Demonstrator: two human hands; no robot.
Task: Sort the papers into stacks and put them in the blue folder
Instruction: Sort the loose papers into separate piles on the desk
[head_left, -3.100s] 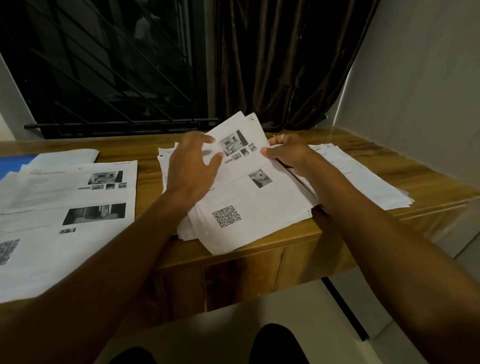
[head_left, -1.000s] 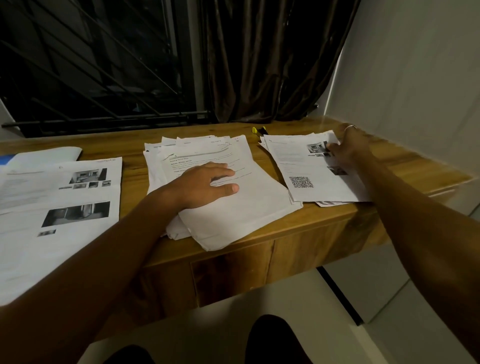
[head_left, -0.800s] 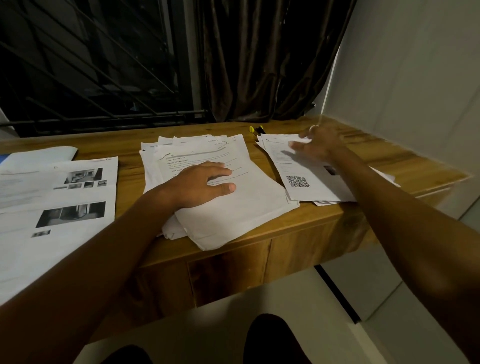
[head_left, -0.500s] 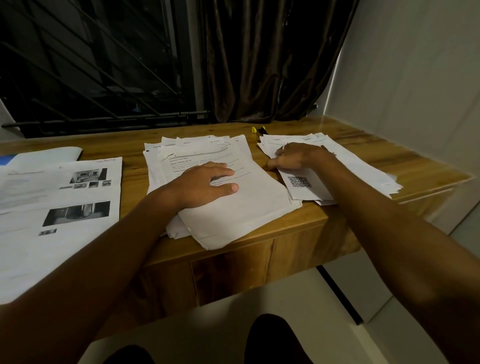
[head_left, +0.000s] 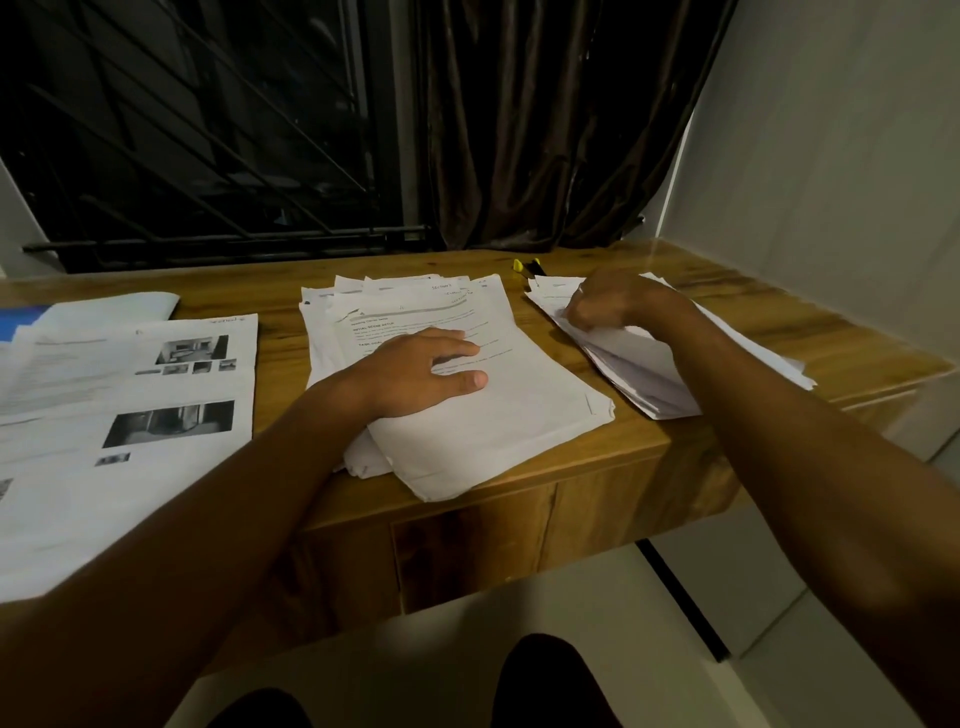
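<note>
1. L hand (head_left: 421, 371) flat, fingers straight, on mid stack (head_left: 498, 431), frame centre.
2. R hand (head_left: 618, 306) curled, gripping right stack (head_left: 639, 374) edge, sheets lifted.
3. Folder (head_left: 21, 317) far left, partly under left stack (head_left: 130, 415).

blue folder (head_left: 15, 319): cut by left edge | right hand (head_left: 618, 306): fingers hidden in right stack (head_left: 649, 374)

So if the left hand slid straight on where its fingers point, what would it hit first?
Probably the right pile, past the middle pile's edge and a strip of desk.
</note>
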